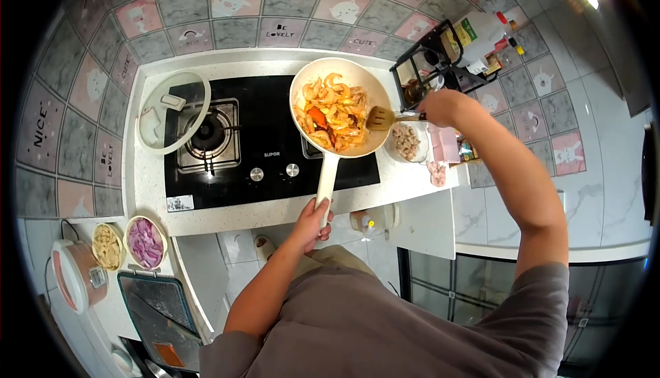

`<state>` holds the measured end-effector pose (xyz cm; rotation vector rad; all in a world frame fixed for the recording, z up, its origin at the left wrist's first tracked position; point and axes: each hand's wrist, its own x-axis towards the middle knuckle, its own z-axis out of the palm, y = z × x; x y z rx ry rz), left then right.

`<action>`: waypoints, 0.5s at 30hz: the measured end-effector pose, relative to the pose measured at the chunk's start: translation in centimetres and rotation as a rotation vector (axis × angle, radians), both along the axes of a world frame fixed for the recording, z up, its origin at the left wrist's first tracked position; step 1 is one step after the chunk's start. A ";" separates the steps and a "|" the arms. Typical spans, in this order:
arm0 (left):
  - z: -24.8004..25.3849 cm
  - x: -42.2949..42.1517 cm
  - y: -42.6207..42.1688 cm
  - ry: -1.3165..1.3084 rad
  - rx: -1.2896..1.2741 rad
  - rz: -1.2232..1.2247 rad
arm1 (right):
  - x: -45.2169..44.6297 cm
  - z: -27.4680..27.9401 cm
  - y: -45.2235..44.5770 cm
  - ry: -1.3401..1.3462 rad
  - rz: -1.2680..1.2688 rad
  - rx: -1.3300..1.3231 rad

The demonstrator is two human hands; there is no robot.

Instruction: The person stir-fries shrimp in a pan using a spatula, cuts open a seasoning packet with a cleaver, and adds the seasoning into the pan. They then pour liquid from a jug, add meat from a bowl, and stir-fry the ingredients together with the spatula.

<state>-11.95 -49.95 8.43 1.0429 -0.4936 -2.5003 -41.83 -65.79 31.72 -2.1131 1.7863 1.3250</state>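
On our far left, a pink and white cooker [86, 283] is standing beside a bowl of pale yellow bits [106, 246] and a bowl of purple onion [145, 242]. Just below them, a knife [162, 317] is lying across a cutting board [157, 290]. Farther right, a round glass lid [155, 130] is lying partly over the left edge of the black stove [265, 123].

Our left hand [315, 224] is holding the white handle [328, 177] of the pan [371, 88], its fingers wrapping around it. The pan is sitting over the right side of the stove, and orange food [335, 113] that looks like shrimp is lying inside. A brown spatula [380, 118] is reaching over the pan's right side, and our right hand [441, 108] is gripping its handle. We cannot tell if its flat end is touching the pan.

Next, a glass bowl of chopped meat [407, 141] and a pink box [445, 145] are standing on the table [275, 213]. Farthest right, a black rack [454, 51] is holding bottles [478, 35].
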 end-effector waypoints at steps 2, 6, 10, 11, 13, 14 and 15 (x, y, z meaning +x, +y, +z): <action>-0.4 -0.1 0.0 0.023 -0.010 -0.001 | -0.3 -1.3 0.4 -0.050 -0.045 -0.046; 0.2 0.1 -0.2 0.002 0.014 -0.013 | 4.5 3.7 0.9 -0.014 -0.167 -0.111; 0.3 -0.1 -0.2 -0.006 0.016 -0.011 | 5.1 4.3 -0.7 0.118 -0.193 -0.083; 0.5 0.0 -0.2 -0.015 0.018 -0.013 | 5.6 3.6 -1.1 0.153 -0.213 -0.112; 0.3 0.1 -0.2 -0.008 0.019 -0.011 | 5.2 1.7 -1.7 0.163 -0.205 -0.174; 0.2 0.1 -0.2 0.003 0.021 -0.011 | 4.5 0.9 -2.0 0.161 -0.204 -0.179; 0.2 0.0 -0.2 0.003 0.016 -0.010 | 4.2 0.6 -2.2 0.115 -0.180 -0.198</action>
